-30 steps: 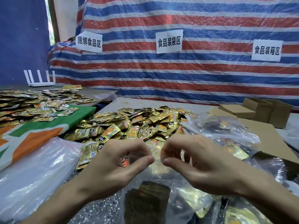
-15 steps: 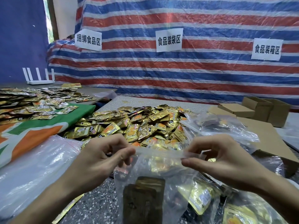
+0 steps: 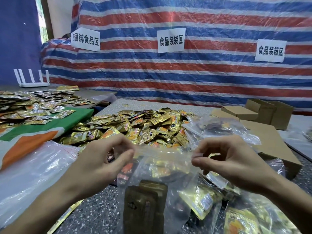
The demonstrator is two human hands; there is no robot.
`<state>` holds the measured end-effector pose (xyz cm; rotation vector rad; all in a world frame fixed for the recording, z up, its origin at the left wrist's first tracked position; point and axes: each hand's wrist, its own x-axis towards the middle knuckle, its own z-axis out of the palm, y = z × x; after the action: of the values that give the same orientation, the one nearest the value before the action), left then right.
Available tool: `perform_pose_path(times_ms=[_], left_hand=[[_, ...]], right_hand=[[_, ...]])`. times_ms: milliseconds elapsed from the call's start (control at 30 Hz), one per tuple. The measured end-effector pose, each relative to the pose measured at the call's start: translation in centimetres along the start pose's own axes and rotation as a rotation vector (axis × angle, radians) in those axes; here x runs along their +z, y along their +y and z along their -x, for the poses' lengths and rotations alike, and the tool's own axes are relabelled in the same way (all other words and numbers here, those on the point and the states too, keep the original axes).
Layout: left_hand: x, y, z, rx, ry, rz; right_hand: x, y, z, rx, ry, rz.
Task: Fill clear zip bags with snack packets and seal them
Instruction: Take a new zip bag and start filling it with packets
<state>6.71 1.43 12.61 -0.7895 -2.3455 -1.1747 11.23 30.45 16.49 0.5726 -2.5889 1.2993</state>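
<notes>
A clear zip bag hangs upright in front of me with several brown and gold snack packets inside. My left hand pinches the left end of its zip strip between thumb and forefinger. My right hand pinches the right end, so the strip is stretched flat between them. Behind the bag lies a large heap of gold snack packets on the speckled table.
Filled clear bags lie to the right and at lower right. Flat and folded cardboard boxes stand at the right. A stack of empty plastic bags lies at the left, with more packets on a green and orange cloth beyond it.
My hands were together at the middle of the zip strip and have slid apart to its two ends. The bag's top now reads as one flat line.
</notes>
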Motion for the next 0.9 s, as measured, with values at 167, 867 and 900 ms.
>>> perform_pose_path(times_ms=[167, 867, 900], left_hand=[[1.3, 3.5, -0.5, 0.262, -0.078, -0.255], [2.7, 6.0, -3.5, 0.029, -0.231, 0.113], [2.6, 6.0, -3.5, 0.020, -0.227, 0.108]], right_hand=[[0.5, -0.5, -0.1, -0.091, -0.019, 0.144], [0.3, -1.2, -0.8, -0.086, -0.037, 0.035], [0.3, -1.0, -0.7, -0.077, -0.041, 0.011]])
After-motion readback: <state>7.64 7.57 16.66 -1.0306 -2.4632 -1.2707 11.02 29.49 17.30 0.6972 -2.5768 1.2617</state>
